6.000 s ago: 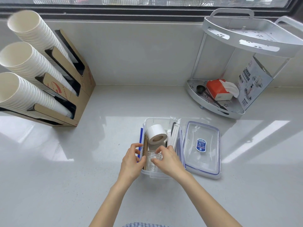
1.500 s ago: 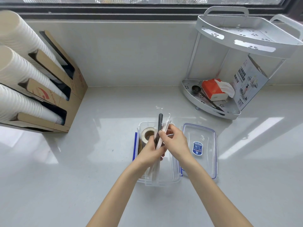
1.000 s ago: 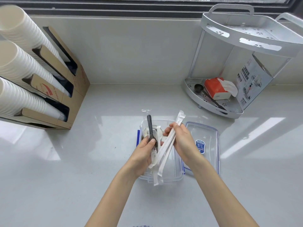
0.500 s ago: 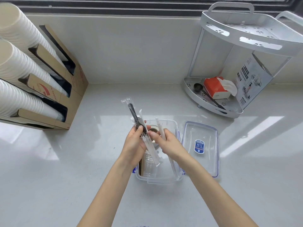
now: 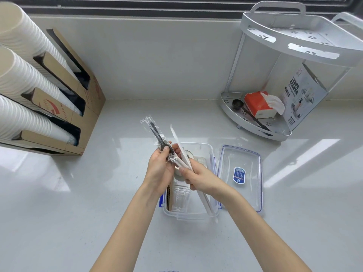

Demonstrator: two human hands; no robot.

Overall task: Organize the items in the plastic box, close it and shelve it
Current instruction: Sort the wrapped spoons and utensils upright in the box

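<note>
Clear plastic box point(image 5: 204, 213) is sitting open on the tabletop point(image 5: 78, 213), lid point(image 5: 240, 195) lying just right. Left hand point(image 5: 160, 169) is gripping a wrapped black utensil point(image 5: 156, 132), right hand point(image 5: 198, 177) grasping wrapped straws point(image 5: 181, 154) above it. Sorting is underway; closing and shelving remain.

Left hand point(image 5: 160, 167), right hand point(image 5: 198, 177): both clenched, touching.

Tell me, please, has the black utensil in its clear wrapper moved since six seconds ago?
Yes. The black utensil in its clear wrapper came out of the clear plastic box and is up in the left hand, tilted left.
</note>
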